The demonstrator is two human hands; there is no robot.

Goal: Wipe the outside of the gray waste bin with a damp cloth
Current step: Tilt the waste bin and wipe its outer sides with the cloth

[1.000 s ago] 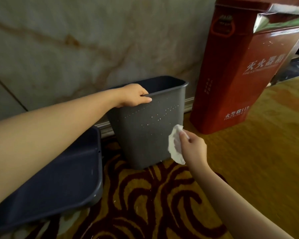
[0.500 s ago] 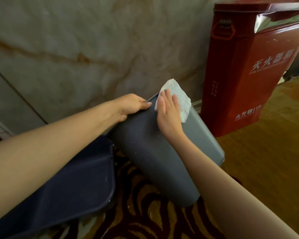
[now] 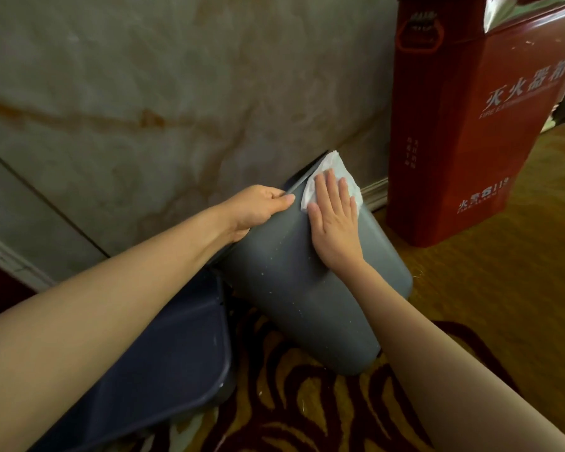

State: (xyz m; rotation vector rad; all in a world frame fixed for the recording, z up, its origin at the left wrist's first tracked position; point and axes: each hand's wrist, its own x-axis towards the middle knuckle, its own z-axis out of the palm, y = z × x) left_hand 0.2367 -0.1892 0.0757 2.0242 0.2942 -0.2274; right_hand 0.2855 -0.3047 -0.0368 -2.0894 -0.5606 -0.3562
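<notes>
Gray waste bin [image 3: 310,288] tilted, interior hidden; left hand [image 3: 258,208] gripping rim; right hand [image 3: 335,220] flat on cloth [image 3: 336,169]

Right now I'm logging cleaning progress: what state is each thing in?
gray waste bin: tilted toward the wall, base lifted toward the camera, pale specks on its side.
white cloth: pressed flat near the rim.
left hand: gripping the rim.
right hand: open, palm on the cloth.
red fire extinguisher box: upright, lid shut.
</notes>
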